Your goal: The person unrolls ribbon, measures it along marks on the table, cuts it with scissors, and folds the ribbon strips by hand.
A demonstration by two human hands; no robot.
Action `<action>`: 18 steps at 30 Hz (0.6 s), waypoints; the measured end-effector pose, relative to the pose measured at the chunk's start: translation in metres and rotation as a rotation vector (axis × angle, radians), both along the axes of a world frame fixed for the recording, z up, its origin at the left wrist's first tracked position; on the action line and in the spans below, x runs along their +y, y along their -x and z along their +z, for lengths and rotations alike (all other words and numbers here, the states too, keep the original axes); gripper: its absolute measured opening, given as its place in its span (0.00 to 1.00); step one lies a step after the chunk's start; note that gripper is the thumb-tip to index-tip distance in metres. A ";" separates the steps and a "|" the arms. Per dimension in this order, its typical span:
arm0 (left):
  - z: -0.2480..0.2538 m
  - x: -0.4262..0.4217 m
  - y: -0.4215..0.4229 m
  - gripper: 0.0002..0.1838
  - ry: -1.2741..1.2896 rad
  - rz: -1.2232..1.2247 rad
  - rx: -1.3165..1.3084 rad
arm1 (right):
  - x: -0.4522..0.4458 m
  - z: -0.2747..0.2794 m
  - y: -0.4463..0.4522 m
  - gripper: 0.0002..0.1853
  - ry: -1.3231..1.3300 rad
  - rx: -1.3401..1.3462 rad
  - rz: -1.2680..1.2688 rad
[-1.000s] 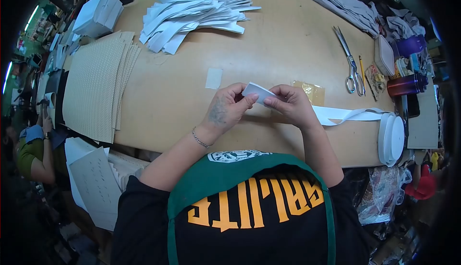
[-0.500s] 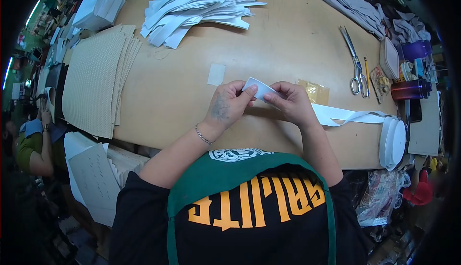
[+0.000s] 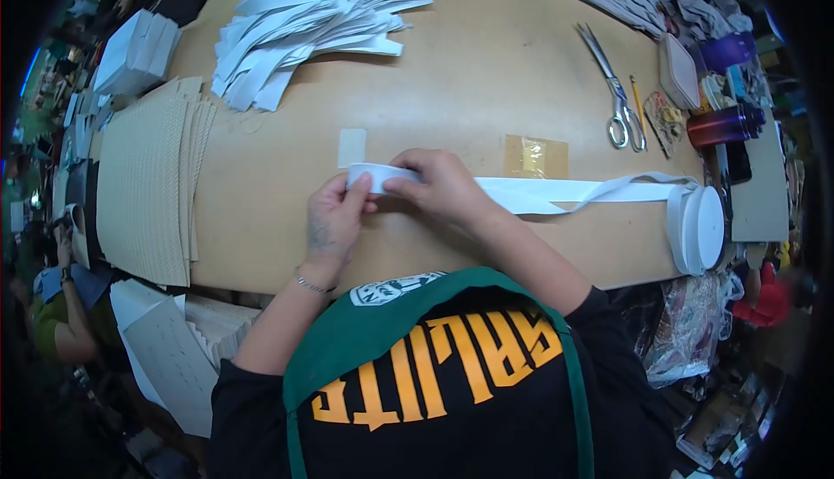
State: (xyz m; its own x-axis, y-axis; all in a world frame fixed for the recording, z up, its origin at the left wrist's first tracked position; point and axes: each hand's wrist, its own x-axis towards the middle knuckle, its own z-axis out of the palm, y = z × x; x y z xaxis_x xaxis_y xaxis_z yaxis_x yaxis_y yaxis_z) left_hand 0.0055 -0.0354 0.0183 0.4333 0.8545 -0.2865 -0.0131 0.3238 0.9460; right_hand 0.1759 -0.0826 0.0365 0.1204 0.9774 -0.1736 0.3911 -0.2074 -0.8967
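A wide white elastic band (image 3: 530, 193) runs across the table from a flat white roll (image 3: 697, 231) at the right. My left hand (image 3: 334, 221) pinches the free end of the band between thumb and fingers. Close to its right, my right hand (image 3: 441, 187) is also closed on the band, thumb on top. Between the two hands the band is held a little above the table. Near the roll the band twists over itself. Just beyond my left hand lies a small white rectangle (image 3: 352, 147), and clear brown tape (image 3: 537, 158) is stuck down beyond the band.
A heap of cut white strips (image 3: 304, 32) lies at the far left. Textured cream sheets (image 3: 143, 179) are stacked on the left, near a white box (image 3: 136, 52). Scissors (image 3: 615, 97), a pencil (image 3: 638, 97) and a dark bottle (image 3: 725, 125) are at the right. Another person's arm (image 3: 74, 305) shows far left.
Both hands have moved left along the table with the band, so a longer stretch now lies between my right hand and the roll. The band's end is held flatter. The camera view has shifted too.
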 end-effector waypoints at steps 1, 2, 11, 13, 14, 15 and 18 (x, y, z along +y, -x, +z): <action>-0.002 -0.001 -0.005 0.11 -0.012 -0.005 0.004 | -0.002 -0.001 -0.005 0.14 -0.014 0.034 -0.014; 0.000 -0.002 -0.010 0.11 0.004 -0.032 0.034 | -0.002 -0.002 -0.008 0.14 -0.030 0.072 -0.021; -0.007 0.027 0.018 0.09 -0.583 -0.059 0.442 | 0.028 0.009 -0.016 0.13 0.301 -0.062 -0.101; -0.006 0.029 0.023 0.08 -0.753 -0.056 0.483 | 0.037 0.014 -0.012 0.13 0.319 -0.136 -0.076; -0.007 0.029 0.023 0.08 -0.833 -0.080 0.509 | 0.041 0.014 -0.009 0.13 0.326 -0.174 -0.061; -0.008 0.029 0.024 0.08 -0.913 -0.103 0.536 | 0.043 0.011 -0.008 0.13 0.275 -0.207 -0.063; -0.008 0.030 0.017 0.09 -1.083 -0.086 0.604 | 0.041 0.004 -0.004 0.13 0.192 -0.302 -0.061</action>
State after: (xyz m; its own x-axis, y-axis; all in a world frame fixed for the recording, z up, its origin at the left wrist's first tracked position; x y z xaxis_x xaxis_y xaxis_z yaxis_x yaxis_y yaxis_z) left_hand -0.0112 -0.0059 0.0103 0.5439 0.7507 0.3750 0.4995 -0.6487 0.5742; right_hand 0.1801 -0.0417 0.0402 0.2518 0.9198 -0.3009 0.6142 -0.3922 -0.6848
